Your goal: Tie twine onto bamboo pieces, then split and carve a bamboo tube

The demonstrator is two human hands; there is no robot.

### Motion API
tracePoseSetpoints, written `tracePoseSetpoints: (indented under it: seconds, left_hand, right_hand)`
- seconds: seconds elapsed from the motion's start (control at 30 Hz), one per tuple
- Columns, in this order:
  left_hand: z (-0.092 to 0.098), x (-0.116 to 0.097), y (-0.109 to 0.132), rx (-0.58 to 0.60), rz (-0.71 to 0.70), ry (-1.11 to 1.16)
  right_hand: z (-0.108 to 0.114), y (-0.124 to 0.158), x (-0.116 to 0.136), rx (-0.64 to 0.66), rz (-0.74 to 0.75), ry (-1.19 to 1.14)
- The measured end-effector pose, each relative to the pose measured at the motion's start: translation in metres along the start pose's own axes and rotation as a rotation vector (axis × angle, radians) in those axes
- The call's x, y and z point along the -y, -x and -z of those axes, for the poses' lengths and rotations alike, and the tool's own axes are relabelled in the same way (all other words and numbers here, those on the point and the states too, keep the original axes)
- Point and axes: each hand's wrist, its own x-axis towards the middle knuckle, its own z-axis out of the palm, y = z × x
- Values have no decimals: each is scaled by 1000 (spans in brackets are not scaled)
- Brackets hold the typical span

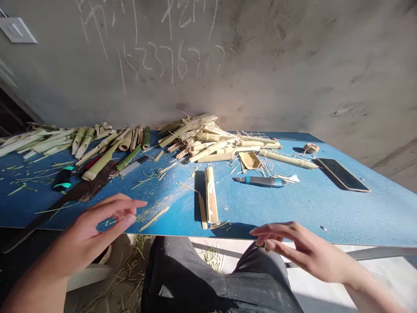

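My left hand (107, 226) hovers over the front edge of the blue table (309, 213), thumb and fingers apart, with nothing held. My right hand (293, 245) is held near the table's front edge at the right, fingers loosely bent and apart, also without anything in it. Between the hands lies a split bamboo piece (211, 195), its pale inner side partly showing. A thin bamboo strip (202, 211) rests along its left side. Another thin sliver (155, 218) is nearest to my left hand. Beyond my right hand lies a grey-and-blue utility knife (260, 181).
A pile of split bamboo (208, 139) stands against the wall. More bamboo pieces (86, 141) lie at the left, near a large dark-bladed knife (94, 184). At the right are a phone (342, 174) and a ball of twine (311, 148). Shavings litter the table and floor.
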Motion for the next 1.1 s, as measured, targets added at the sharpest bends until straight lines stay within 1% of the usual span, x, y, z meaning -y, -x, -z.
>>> tracePoseSetpoints:
  seconds: [0.03,0.07,0.1,0.13,0.17,0.2,0.23,0.27,0.33,0.37,0.43,0.5,0.63,0.73,0.87,0.93,1.0,1.1]
  left_hand:
    - [-1,-16,-37,-8,-10,36]
    - [-6,-31,-73,14,-11,68]
    - [-15,-43,-107,77,-31,94]
    - [-28,-52,-136,141,-49,95]
    - [-44,-58,-161,201,-58,55]
    - [-63,-61,-180,228,-66,-17]
    - [-82,-62,-194,243,-76,-52]
    - [-102,-60,-203,252,-89,-72]
    - [-135,-53,-210,260,-115,-83]
    - [-148,-49,-210,264,-132,-74]
    - [-166,-39,-210,272,-160,-43]
    - [-175,-28,-211,283,-169,-5]
    - [-185,-10,-218,296,-168,72]
    - [-192,-3,-221,284,-171,128]
    - [-195,-3,-219,270,-164,185]
    - [-195,-5,-218,265,-155,203]
    - [-193,-7,-217,265,-144,213]
    - [-191,-9,-217,272,-136,221]
  right_hand:
    - [21,-12,-4,-77,9,74]
    - [38,-26,-11,-188,24,179]
    - [51,-41,-22,-293,28,292]
    - [60,-56,-34,-328,38,404]
    - [67,-70,-47,-333,41,514]
    - [70,-82,-59,-325,49,607]
    - [72,-92,-69,-293,60,672]
    - [72,-100,-78,-253,78,714]
    - [69,-109,-89,-188,116,748]
    - [68,-111,-93,-172,130,751]
    - [63,-114,-97,-172,138,756]
    - [59,-115,-99,-191,131,756]
    - [47,-116,-94,-230,122,742]
    - [38,-117,-76,-203,143,689]
    - [30,-121,-44,-99,233,560]
    - [30,-123,-33,-54,278,522]
    - [32,-126,-27,-27,309,527]
    - [37,-127,-24,-17,323,596]
